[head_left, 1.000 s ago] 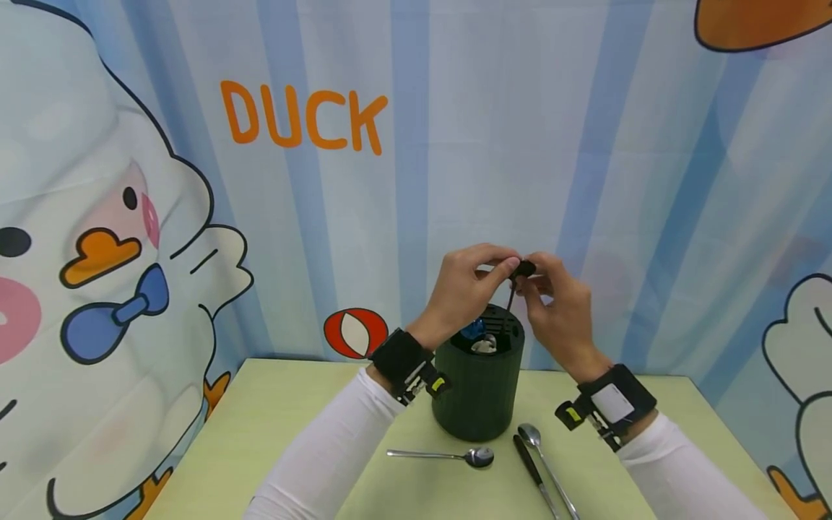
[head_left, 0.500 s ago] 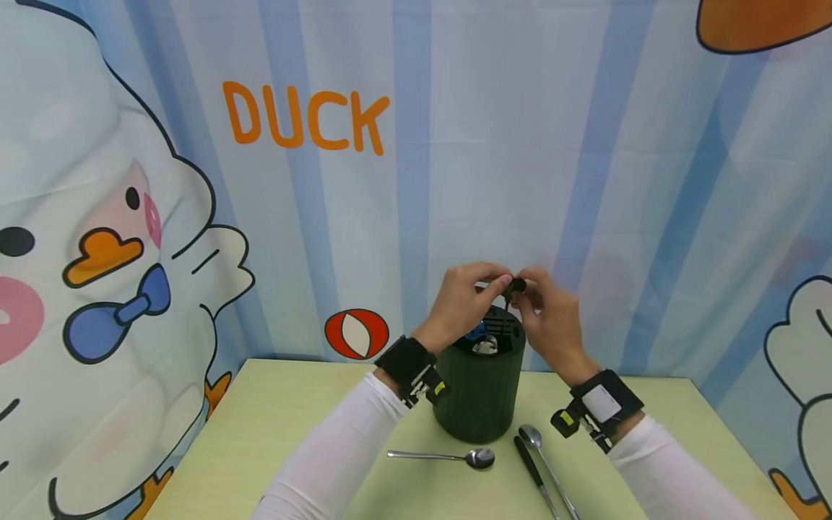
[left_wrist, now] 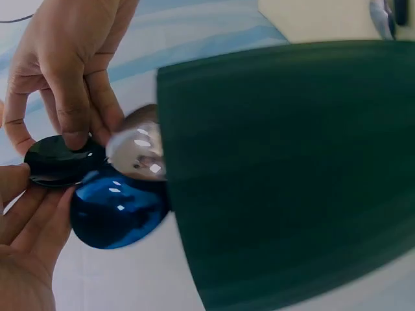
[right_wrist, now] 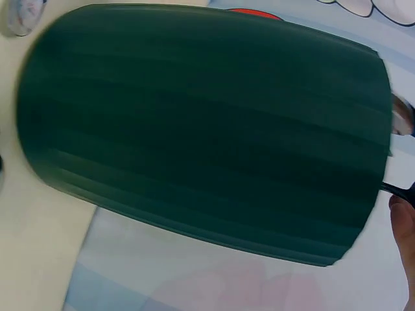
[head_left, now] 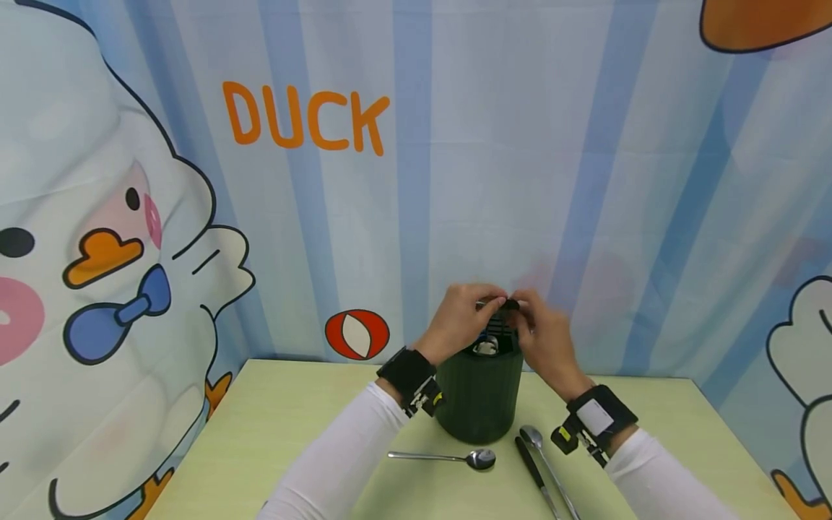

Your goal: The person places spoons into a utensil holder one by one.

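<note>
The left hand [head_left: 458, 318] and the right hand [head_left: 546, 343] meet just above the holder, fingers bent, each pinching the rounded head of a glossy black spoon [left_wrist: 61, 162] between thumb and fingertips, with only the spoon's thickness between the digits. That spoon is head up, and its thin dark neck runs down behind the rim of a dark green, ribbed, cylindrical holder [head_left: 481, 401] — how deep it sits cannot be told. Near it, a shiny blue metal spoon [left_wrist: 120, 210] and a polished silver spoon [left_wrist: 139, 152] stand in the holder, bowls up and side by side. The holder is upright on a pale yellow table [head_left: 312, 433]. In front of it a short silver spoon [head_left: 481, 459] lies crosswise; to the right of that, a black-handled metal utensil [head_left: 533, 466] and a long-handled silver spoon [head_left: 549, 462] lie close together — their near ends cut off. Behind hangs a blue-striped cartoon curtain [head_left: 494, 144] lettered DUCK in orange.
</note>
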Demonstrator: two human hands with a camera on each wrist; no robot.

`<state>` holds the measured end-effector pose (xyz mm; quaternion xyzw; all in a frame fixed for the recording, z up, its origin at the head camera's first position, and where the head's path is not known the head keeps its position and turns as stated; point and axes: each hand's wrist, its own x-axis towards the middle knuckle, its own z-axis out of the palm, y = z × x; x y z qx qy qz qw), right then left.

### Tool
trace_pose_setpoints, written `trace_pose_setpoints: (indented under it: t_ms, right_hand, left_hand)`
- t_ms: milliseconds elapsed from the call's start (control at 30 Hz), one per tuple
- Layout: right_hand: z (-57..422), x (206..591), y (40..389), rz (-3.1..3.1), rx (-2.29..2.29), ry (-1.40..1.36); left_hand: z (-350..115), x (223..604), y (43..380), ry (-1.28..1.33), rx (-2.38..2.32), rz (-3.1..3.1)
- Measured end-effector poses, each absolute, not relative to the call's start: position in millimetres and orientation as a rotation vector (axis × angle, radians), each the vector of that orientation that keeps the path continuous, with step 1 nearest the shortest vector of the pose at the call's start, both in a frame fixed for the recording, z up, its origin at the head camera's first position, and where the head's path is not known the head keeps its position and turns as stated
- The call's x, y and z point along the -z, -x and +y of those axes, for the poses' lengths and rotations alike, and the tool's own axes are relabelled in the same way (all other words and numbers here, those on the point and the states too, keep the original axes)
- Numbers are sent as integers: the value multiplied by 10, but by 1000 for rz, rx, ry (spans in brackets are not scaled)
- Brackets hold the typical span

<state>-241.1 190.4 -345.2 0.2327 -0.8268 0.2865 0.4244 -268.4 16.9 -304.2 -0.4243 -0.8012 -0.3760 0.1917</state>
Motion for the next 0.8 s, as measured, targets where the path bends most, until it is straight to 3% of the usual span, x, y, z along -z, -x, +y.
trace_pose_setpoints:
  t_ms: [267, 800]
  right_hand:
    - [1934, 3612, 2430, -2129, -749, -542]
    - [1956, 3722, 2349, -2110, -790, -569]
  left_hand:
    - [191, 3145, 2670, 1208, 807, -2273]
    - [153, 3280, 2639, 1201, 790, -2307]
